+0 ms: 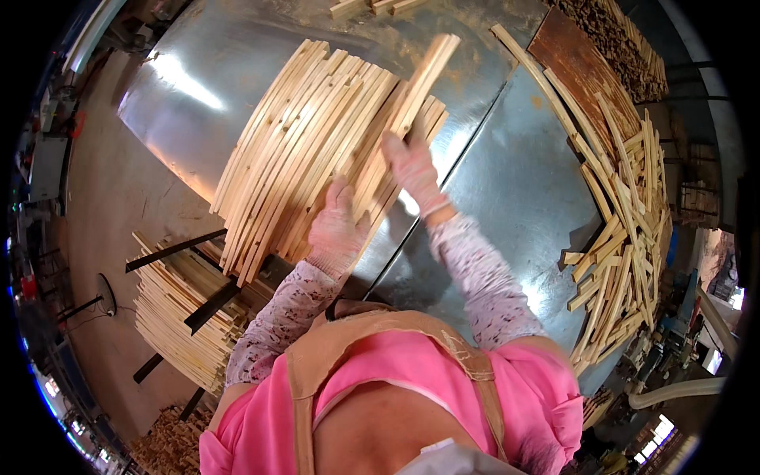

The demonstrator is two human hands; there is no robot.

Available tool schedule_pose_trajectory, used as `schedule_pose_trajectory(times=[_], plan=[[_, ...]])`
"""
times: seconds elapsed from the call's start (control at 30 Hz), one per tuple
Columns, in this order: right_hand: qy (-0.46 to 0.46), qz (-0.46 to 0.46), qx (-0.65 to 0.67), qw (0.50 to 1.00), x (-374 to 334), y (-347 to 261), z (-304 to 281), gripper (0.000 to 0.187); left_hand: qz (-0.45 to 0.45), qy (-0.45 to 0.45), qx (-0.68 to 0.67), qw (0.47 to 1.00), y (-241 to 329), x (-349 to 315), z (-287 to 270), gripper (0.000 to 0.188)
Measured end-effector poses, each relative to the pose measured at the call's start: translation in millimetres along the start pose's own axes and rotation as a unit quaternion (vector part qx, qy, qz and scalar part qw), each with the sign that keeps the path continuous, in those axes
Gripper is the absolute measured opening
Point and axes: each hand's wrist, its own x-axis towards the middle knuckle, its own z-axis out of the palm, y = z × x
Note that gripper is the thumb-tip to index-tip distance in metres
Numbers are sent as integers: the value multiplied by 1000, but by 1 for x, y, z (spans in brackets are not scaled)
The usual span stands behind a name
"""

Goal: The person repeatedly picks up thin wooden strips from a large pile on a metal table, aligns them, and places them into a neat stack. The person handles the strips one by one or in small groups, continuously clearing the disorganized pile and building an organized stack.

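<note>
Long pale wooden strips [297, 142] lie side by side in a stack on the metal table [514, 198]. Beyond the right side of this stack, my right hand [413, 168], in a thin pale glove, is closed round the near part of some raised wooden strips [426, 83]. They look slightly blurred, and I cannot tell how many are in the grip. Lower and to the left, my left hand [336, 229], gloved too, lies against the near part of the stack. Its fingers point away from me along the wood, and its thumb is apart from them.
A loose heap of wooden strips [621, 229] covers the table's right edge beside a rusty brown sheet [582, 67]. At lower left, more strips [178, 317] lie stacked near dark metal bars [212, 305]. A seam [467, 150] crosses the tabletop. Short pieces [380, 6] lie at the far edge.
</note>
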Motion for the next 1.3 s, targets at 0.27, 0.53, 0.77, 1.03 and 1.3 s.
schedule_pose_trajectory(times=[0.27, 0.53, 0.77, 1.03, 1.3], plan=[[-16, -99, -272, 957, -52, 39, 97, 61, -62, -15, 70, 995, -40, -6, -101, 80], [-199, -22, -319, 926, -62, -9, 167, 46, -143, 4, -302, 942, -77, -1, -131, 60], [-185, 134, 28, 973, -141, -13, 52, 37, -148, -148, -573, 793, -9, 12, -80, 31], [3, 166, 73, 983, -366, 46, -193, 64, -53, -347, -473, 808, 196, -61, 132, 41], [265, 106, 123, 950, -647, 218, -482, 45, 90, -562, -342, 748, 483, -323, 417, 35]])
